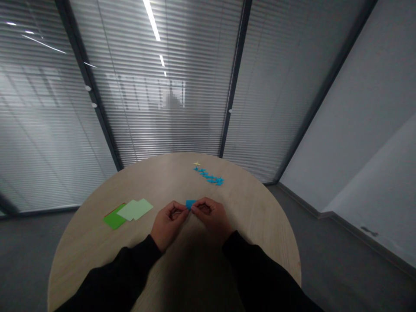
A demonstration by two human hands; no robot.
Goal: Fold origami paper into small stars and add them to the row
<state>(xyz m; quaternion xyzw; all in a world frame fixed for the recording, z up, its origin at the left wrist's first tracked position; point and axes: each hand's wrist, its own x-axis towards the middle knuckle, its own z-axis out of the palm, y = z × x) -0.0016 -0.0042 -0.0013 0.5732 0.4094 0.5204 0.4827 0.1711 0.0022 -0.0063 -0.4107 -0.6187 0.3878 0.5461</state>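
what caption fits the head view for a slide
Left hand and right hand pinch a blue paper at a round table, green sheets left, blue folded pieces beyond

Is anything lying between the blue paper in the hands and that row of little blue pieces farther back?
Nothing visible. The left hand and right hand pinch the blue paper; only bare table shows between it and the blue row. The green sheets lie off to the left.

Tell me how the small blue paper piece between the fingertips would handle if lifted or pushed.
The blue paper piece, pinched by the left hand and right hand, looks thin: probably light and floppy, creasing easily. Flat on the smooth table, it would likely slide, not roll.
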